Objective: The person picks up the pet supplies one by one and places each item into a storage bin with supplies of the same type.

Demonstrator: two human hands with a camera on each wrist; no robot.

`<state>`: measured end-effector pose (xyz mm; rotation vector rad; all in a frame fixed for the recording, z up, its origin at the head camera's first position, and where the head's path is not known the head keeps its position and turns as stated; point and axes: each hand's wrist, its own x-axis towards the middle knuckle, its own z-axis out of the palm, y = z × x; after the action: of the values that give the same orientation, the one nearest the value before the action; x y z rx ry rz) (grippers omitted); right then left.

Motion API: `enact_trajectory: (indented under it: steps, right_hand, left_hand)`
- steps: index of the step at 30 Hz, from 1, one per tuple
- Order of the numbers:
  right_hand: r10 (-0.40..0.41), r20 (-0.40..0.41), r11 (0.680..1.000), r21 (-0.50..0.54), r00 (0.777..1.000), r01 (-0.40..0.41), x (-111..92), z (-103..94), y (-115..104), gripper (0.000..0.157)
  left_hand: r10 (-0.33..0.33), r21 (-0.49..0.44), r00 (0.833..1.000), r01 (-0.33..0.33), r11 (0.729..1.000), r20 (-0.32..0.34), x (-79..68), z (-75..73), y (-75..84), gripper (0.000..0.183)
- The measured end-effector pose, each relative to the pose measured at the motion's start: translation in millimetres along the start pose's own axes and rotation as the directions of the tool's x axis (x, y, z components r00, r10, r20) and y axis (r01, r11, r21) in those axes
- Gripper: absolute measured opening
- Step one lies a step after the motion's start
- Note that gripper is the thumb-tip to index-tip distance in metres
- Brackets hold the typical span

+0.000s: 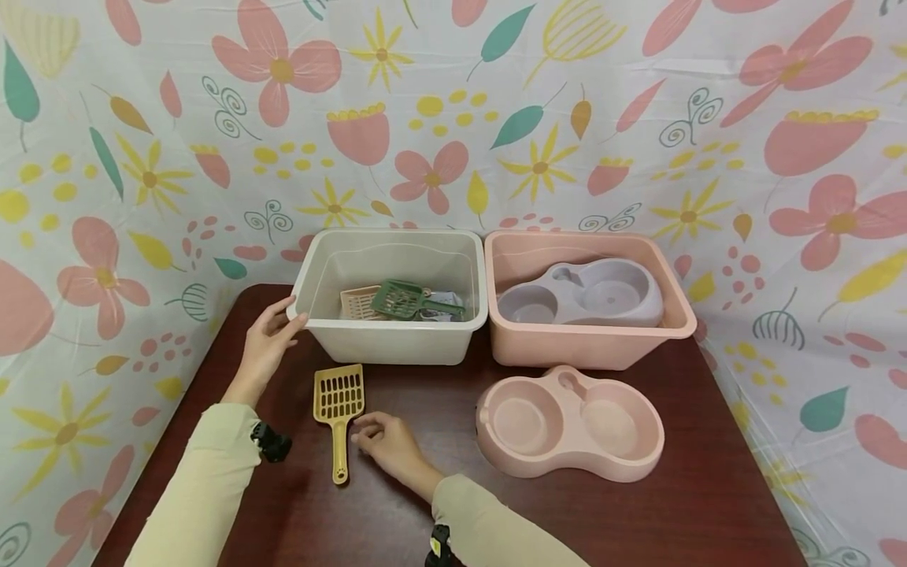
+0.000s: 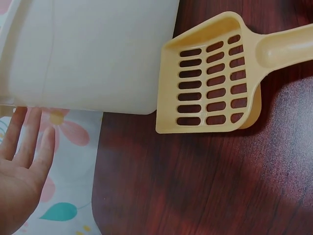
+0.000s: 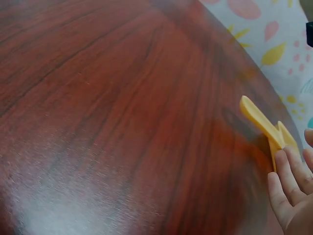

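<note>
In the head view my left hand (image 1: pixel 267 342) touches the front left corner of a pale grey litter tray (image 1: pixel 397 345), fingers at its rim. The left wrist view has those extended fingers (image 2: pixel 34 134) just beneath the rim. A yellow slotted litter scoop (image 1: pixel 339 449) lies on the table in front of the tray, its handle toward me. Beside that handle, on its right, is my right hand (image 1: pixel 391 449), fingers loosely bent and holding nothing. Seen from the right wrist, the fingers (image 3: pixel 288 174) overlap part of the scoop (image 3: pixel 261 122); contact cannot be made out.
Inside the grey tray lie a green scoop (image 1: pixel 404 300), a beige scoop (image 1: pixel 352 304) and a small packet. To its right, a pink litter tray (image 1: pixel 567 349) holds a lilac double bowl (image 1: pixel 564 295). A pink double bowl (image 1: pixel 567 450) stands on the dark wooden table (image 1: pixel 716 472). Flowered cloth surrounds the table.
</note>
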<state>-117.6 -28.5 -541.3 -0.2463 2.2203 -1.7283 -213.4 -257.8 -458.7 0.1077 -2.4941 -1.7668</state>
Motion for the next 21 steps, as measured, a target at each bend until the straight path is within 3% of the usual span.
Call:
enact_trajectory:
  steps: [15, 21]
  right_hand:
    - [0.001, 0.021, 1.0, 0.016, 1.0, -0.002, -7, 19.9, 10, 0.03]
    - [0.056, 0.063, 0.997, 0.046, 0.996, -0.059, -7, 23.2, 10, 0.039]
  left_hand:
    - [0.027, -0.037, 0.999, -0.027, 0.999, -0.019, 1.1, 0.9, -5.1, 0.06]
    - [0.042, -0.041, 0.999, -0.043, 0.998, -0.013, 1.7, 2.5, -7.0, 0.058]
